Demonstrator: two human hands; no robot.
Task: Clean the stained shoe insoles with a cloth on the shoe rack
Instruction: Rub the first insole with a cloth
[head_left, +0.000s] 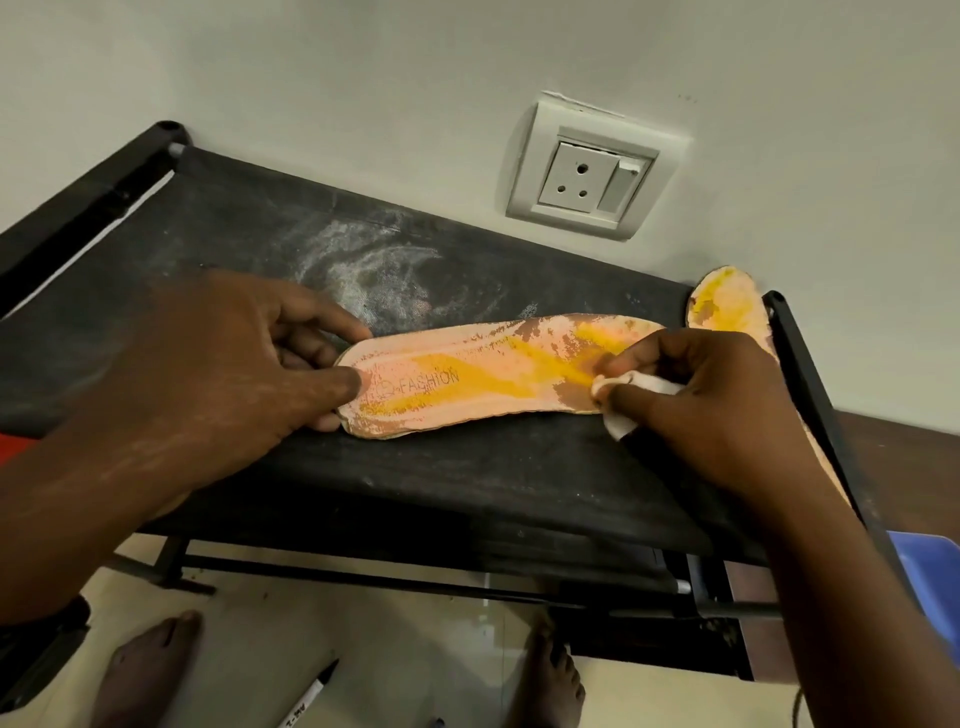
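A pink insole (467, 374) streaked with yellow stain lies across the black fabric top of the shoe rack (260, 234). My left hand (234, 364) grips its heel end, thumb on top near the word FASHION, fingers curled round the edge. My right hand (701, 410) pinches a small white cloth (639, 395) and holds it against the insole's toe end. A second stained insole (727, 301) lies at the rack's right end, partly hidden behind my right hand and the frame bar.
A white wall socket (592, 166) sits on the wall just behind the rack. White dusty smears mark the fabric (374, 270). A blue object (930, 577) stands at the right. Below are my bare feet (150, 665) and a marker pen (311, 691) on the floor.
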